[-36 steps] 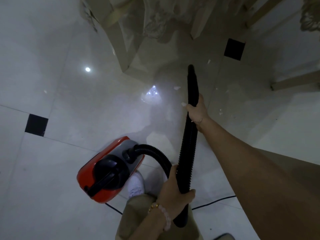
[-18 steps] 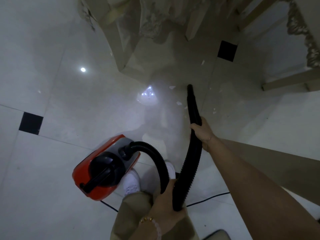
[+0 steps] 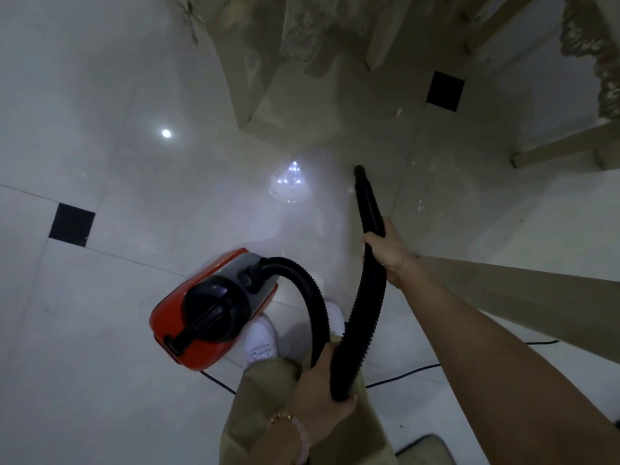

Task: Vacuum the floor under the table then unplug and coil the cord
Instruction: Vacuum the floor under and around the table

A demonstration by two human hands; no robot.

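A small red and grey vacuum cleaner (image 3: pixel 214 310) with a black handle sits on the glossy white floor by my feet. Its black ribbed hose (image 3: pixel 359 317) loops from the body down to my left hand (image 3: pixel 318 397), which grips the bend. My right hand (image 3: pixel 385 250) grips the hose higher up, near the nozzle (image 3: pixel 360 172). The nozzle tip points at the floor in front of the table. Small bits of debris (image 3: pixel 419 204) lie on the tiles to the right of it. A thin black cord (image 3: pixel 402 374) runs across the floor behind me.
Pale wooden table and chair legs (image 3: pixel 255 82) stand at the top, another chair leg (image 3: pixel 557 149) at the right. A lace cloth edge (image 3: pixel 597 45) hangs at the far right. Black inset tiles (image 3: pixel 444 90) mark the floor. A grey mat corner (image 3: pixel 426 451) lies at the bottom.
The nozzle has been drawn back toward me, away from the table. My right hand moved down and back with it, and the hose loop at my left hand tightened.
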